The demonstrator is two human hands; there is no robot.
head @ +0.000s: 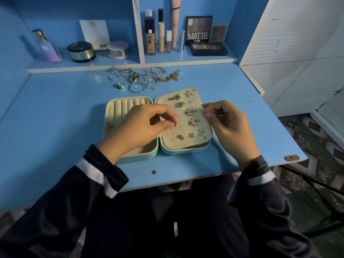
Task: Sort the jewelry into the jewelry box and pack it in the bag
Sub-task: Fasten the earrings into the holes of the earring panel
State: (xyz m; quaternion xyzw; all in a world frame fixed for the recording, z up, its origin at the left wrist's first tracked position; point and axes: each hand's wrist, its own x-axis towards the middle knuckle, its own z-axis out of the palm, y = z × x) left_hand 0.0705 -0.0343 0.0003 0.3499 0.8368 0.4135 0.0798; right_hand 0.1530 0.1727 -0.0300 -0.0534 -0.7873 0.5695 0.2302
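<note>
Earrings partly sorted; box open, no bag in view.
Left hand point(149, 123) is pinching a tiny piece point(175, 125) over the earring panel point(186, 127) of the jewelry box point(137, 158). Right hand point(227, 120) is pinching the panel's right edge. About 10 earrings are sitting there, while the ring rolls point(126, 105) are showing nothing. Beyond, the loose pile point(143, 77) is waiting on the desk point(55, 108).

A person in dark, white-banded clothing.
The left sleeve point(70, 198) and right sleeve point(264, 198) are dark navy, each with a white band above a ribbed dark cuff; the left hand point(141, 125) and right hand point(229, 125) are bare. A pale zip pull point(175, 229) hangs on the dark front.
</note>
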